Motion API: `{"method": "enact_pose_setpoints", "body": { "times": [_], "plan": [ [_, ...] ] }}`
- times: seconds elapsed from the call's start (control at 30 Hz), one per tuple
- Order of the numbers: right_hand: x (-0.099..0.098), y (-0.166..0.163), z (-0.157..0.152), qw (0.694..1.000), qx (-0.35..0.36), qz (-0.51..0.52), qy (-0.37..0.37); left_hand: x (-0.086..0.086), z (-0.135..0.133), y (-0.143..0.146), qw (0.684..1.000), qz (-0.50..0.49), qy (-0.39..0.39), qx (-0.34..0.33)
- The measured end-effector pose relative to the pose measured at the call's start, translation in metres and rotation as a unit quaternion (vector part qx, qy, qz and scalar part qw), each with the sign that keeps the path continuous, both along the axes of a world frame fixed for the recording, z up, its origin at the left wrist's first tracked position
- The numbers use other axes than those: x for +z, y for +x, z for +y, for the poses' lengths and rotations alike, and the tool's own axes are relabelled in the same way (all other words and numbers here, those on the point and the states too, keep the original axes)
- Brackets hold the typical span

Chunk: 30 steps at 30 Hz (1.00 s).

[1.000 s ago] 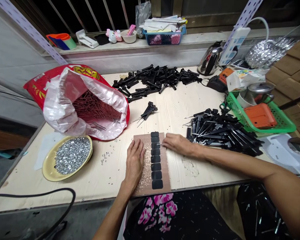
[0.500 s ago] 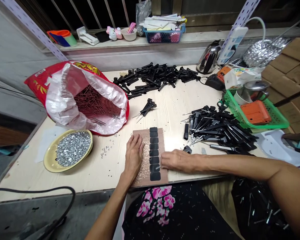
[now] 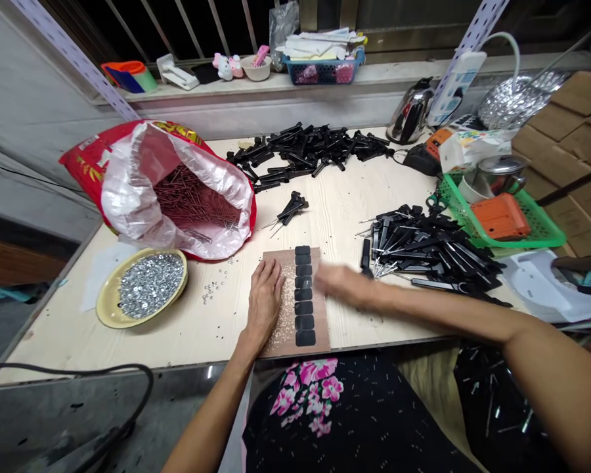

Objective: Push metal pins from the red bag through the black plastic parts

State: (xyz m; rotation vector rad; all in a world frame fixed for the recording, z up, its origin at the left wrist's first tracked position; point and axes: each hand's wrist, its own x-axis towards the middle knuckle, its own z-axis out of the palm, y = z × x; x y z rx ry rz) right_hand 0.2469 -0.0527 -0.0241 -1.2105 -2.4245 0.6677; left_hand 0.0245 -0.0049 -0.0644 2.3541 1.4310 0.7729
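Note:
My left hand [image 3: 264, 301] lies flat, fingers stretched out, on the left half of a small brown board [image 3: 320, 325] at the table's front edge. A column of black rectangular pieces [image 3: 304, 295] runs down the board's middle. My right hand [image 3: 343, 285] is blurred by motion at the board's right edge, beside the upper black pieces; its fingers cannot be made out. Just right of it lies a heap of black handled pins [image 3: 431, 253].
A red and white bag of thin metal pins [image 3: 177, 197] lies open at left, a yellow plate of small silver parts [image 3: 145, 295] in front of it. More black parts [image 3: 308, 151] are heaped at the back. A green basket [image 3: 546, 230] stands at right.
My right hand slid down the board's right side toward me, then back up to the upper black pieces. My left hand stayed flat on the board. The camera shifted slightly.

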Motion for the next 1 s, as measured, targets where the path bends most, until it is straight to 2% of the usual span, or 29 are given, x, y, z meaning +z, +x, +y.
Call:
{"method": "enact_pose_setpoints", "body": {
  "times": [0.07,0.1,0.17,0.27,0.37,0.43,0.53,0.63,0.67,0.73,0.8,0.87,0.93,1.0],
  "plan": [
    [-0.002,-0.006,-0.014,0.998,0.064,-0.010,0.015,-0.001,0.000,0.000,1.000,0.004,0.001,0.001],
    [-0.004,-0.008,-0.019,0.997,0.075,-0.014,0.025,-0.001,0.000,0.000,1.000,0.006,0.002,0.001],
    [-0.007,-0.007,-0.023,0.998,0.047,-0.023,0.044,-0.001,0.000,-0.001,1.000,0.007,0.004,-0.001],
    [-0.007,0.004,-0.008,0.997,-0.025,-0.042,0.060,-0.001,0.000,-0.001,1.000,0.014,0.003,-0.005],
    [-0.007,0.013,0.010,0.996,-0.036,-0.055,0.056,-0.001,0.000,-0.001,1.000,0.030,0.003,0.000],
    [-0.009,0.012,0.012,0.996,-0.035,-0.058,0.056,-0.001,0.000,0.000,0.999,0.038,0.004,0.005],
    [-0.008,0.001,-0.006,0.995,0.010,-0.068,0.073,0.000,0.000,0.000,0.999,0.037,0.010,0.005],
    [0.002,-0.007,-0.025,0.987,0.106,-0.079,0.093,-0.002,0.001,-0.002,0.999,0.024,0.026,-0.001],
    [0.006,-0.005,-0.026,0.985,0.115,-0.086,0.095,-0.003,0.003,-0.003,0.999,0.022,0.033,-0.005],
    [0.018,0.008,-0.017,0.988,0.064,-0.104,0.093,-0.009,0.007,-0.007,0.999,0.016,0.052,-0.006],
    [0.030,0.034,-0.002,0.985,-0.062,-0.127,0.097,-0.017,0.013,-0.010,0.998,0.013,0.061,-0.017],
    [0.041,0.068,0.010,0.967,-0.169,-0.155,0.113,-0.023,0.017,-0.012,0.997,0.006,0.069,-0.019],
    [0.050,0.101,0.015,0.946,-0.229,-0.193,0.126,-0.025,0.017,-0.013,0.997,-0.002,0.071,-0.016],
    [0.056,0.129,0.015,0.927,-0.258,-0.238,0.134,-0.025,0.015,-0.013,0.997,-0.008,0.071,-0.008]
  ]
}}
